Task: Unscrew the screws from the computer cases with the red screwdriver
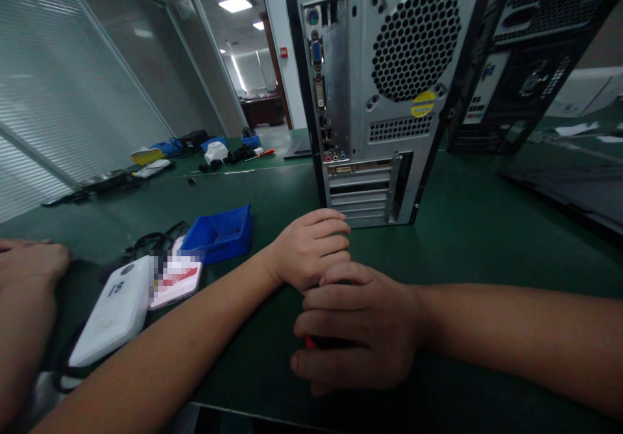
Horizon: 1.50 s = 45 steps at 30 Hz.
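Observation:
My left hand [311, 249] rests in front of the computer case, its fingers curled and pressed together; whatever lies under them is hidden. Touching it from the near side, my right hand [363, 324] is closed around something with a bit of red and dark surface showing between the fingers, too covered to name. Just beyond both hands stands a computer tower [360, 122] upright, its metal back with ports, a honeycomb fan grille and slot covers facing me. A blue plastic tray [219, 234] sits to the left of my left hand.
Left of my forearm lie a white device [114, 311], a phone-like flat item [180, 281] and black cables [156, 239]. Another person's hand [29, 272] is at the left edge. A second black computer case [523, 77] stands behind right. Tools, including an orange-handled screwdriver [266, 153], lie farther back.

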### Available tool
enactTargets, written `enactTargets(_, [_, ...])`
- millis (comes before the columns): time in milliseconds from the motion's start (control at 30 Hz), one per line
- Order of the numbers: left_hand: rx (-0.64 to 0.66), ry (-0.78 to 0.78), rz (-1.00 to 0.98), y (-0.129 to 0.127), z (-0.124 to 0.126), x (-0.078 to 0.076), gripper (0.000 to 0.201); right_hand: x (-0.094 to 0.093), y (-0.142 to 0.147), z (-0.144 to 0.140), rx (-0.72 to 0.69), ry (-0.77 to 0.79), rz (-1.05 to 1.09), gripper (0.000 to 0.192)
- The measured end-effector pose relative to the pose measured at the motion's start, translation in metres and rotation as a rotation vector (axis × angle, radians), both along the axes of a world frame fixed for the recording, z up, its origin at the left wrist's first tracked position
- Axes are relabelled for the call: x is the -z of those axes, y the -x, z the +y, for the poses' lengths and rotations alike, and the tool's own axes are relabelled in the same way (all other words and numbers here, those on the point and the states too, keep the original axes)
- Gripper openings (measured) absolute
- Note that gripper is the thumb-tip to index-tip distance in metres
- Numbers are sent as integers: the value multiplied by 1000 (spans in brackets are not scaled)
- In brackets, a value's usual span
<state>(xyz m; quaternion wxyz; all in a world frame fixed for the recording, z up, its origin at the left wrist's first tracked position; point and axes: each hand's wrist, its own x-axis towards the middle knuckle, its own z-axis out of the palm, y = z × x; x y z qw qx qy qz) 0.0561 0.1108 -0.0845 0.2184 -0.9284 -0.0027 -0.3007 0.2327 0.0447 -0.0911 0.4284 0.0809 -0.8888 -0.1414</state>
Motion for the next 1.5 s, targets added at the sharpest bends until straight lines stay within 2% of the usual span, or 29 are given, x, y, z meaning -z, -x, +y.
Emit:
enactTargets(367, [-1,-12,-9,0,-1,0,32,0,1,-4,9,6,80,19])
enactTargets(500, [-9,-24,16,0,0,1,34,2,2,-5,-22,-15,161,10])
enactTargets(600, [-11,-33,29,0,0,2,33,3,4,-5,-36,-10,200,12])
enactTargets(833, [32,-59,-13,-7,-3,2,27,3,5,-3,-43,-13,160,18])
enactTargets(1500, [19,-54,5,-6,-4,4,17,3,4,-2,-58,17,52,9])
